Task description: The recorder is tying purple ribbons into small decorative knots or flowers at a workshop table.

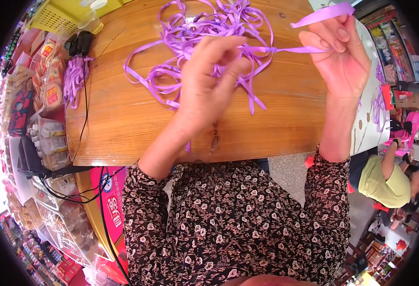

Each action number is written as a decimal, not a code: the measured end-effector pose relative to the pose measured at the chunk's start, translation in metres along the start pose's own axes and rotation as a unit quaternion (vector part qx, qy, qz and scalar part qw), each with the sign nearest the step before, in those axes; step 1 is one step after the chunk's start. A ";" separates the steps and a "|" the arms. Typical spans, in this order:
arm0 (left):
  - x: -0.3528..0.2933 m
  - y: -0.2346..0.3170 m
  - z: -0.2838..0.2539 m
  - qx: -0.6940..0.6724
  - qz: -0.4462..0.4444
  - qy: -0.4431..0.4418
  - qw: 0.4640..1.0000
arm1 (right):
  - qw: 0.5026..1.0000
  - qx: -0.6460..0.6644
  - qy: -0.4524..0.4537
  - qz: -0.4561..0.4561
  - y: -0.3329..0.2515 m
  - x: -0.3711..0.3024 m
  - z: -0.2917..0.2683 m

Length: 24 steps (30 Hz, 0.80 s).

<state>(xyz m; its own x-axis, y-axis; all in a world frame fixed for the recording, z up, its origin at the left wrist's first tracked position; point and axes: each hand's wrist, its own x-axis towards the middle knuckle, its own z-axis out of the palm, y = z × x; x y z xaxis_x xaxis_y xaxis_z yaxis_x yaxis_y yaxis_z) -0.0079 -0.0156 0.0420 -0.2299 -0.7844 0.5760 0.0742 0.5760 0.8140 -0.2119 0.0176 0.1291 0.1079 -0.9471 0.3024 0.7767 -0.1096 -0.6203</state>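
Observation:
A purple ribbon is drawn out sideways above the wooden table, with a small knot along it. My right hand is closed on this ribbon at the upper right, palm turned up, and a loose end sticks out past its fingers to the left. My left hand is over the table's middle, fingers bent, with a gap between thumb and forefinger. The ribbon runs up to its forefinger tip; no firm grip shows. Behind it lies a tangled heap of purple ribbon, partly hidden by that hand.
The wooden table has a curved front edge close to my body. At its left are a bundle of purple ribbon, a black cable and packaged goods. A yellow basket stands far left. A person in a yellow-green shirt is at right.

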 end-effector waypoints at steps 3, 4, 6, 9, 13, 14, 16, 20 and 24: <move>0.009 0.023 0.031 0.047 0.065 -0.072 0.994 | 0.995 0.094 -0.043 0.008 -0.009 -0.005 0.022; 0.011 0.018 0.044 0.044 0.106 -0.044 0.992 | 0.994 0.101 -0.050 0.010 -0.008 -0.006 0.032; 0.012 0.016 0.047 0.039 0.148 -0.018 0.988 | 0.993 0.106 -0.056 0.009 -0.014 -0.006 0.044; 0.009 0.015 0.036 -0.180 -0.043 -0.131 0.974 | 0.987 0.138 -0.085 -0.019 -0.037 -0.012 0.045; 0.004 0.023 0.014 -0.235 -0.106 -0.103 0.961 | 0.984 0.145 -0.016 -0.106 -0.056 -0.019 0.014; 0.004 0.027 0.010 -0.236 -0.105 -0.105 0.961 | 0.983 0.144 -0.016 -0.109 -0.057 -0.021 0.006; 0.006 0.036 0.006 -0.186 -0.096 -0.098 0.973 | 0.980 0.071 0.076 -0.167 -0.055 -0.026 -0.014; -0.001 0.031 -0.027 0.009 -0.077 -0.062 0.995 | 0.979 -0.069 0.079 -0.174 -0.033 -0.027 -0.056; 0.001 0.020 -0.046 0.393 0.041 -0.132 0.909 | 0.943 -0.247 0.132 -0.183 0.004 -0.033 -0.064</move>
<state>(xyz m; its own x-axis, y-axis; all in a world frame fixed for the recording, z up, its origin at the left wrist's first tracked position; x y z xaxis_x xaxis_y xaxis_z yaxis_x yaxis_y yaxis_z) 0.0378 -0.0152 0.0625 -0.4874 -0.7092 0.5094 -0.5909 0.6974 0.4055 -0.2519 0.0291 0.0708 -0.3201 -0.8540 0.4102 0.3421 -0.5079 -0.7906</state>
